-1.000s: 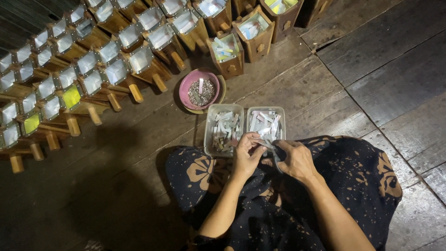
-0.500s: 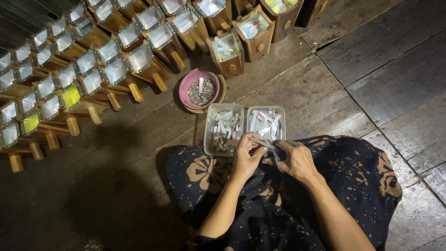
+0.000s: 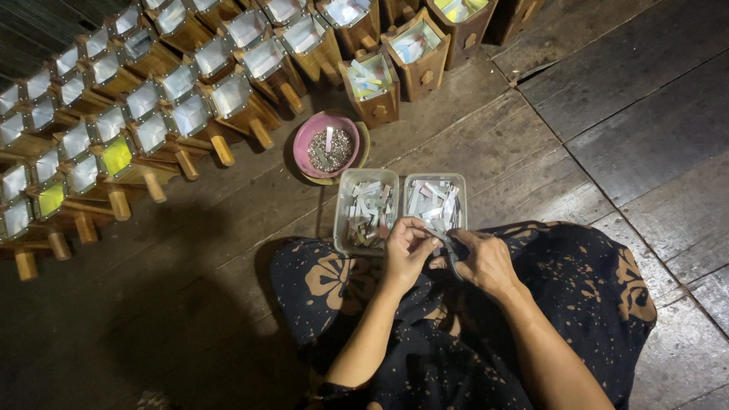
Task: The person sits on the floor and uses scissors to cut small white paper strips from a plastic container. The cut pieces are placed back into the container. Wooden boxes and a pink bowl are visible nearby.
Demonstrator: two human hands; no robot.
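My left hand point(image 3: 406, 250) pinches a small pale strip at its fingertips, just over the near edge of two clear plastic tubs point(image 3: 339, 216) filled with several cut paper strips. My right hand point(image 3: 486, 262) grips dark scissors point(image 3: 451, 254) whose blades point toward the strip. Both hands rest over my lap, which is covered by a dark cloth with tan flower prints point(image 3: 577, 288). The strip itself is mostly hidden by my fingers.
A pink bowl point(image 3: 305, 140) of small metal bits sits beyond the tubs. Rows of small wooden boxes with handles point(image 3: 190, 114), lined with shiny or yellow-green material, fill the upper left on the dark wooden plank floor point(image 3: 645, 121).
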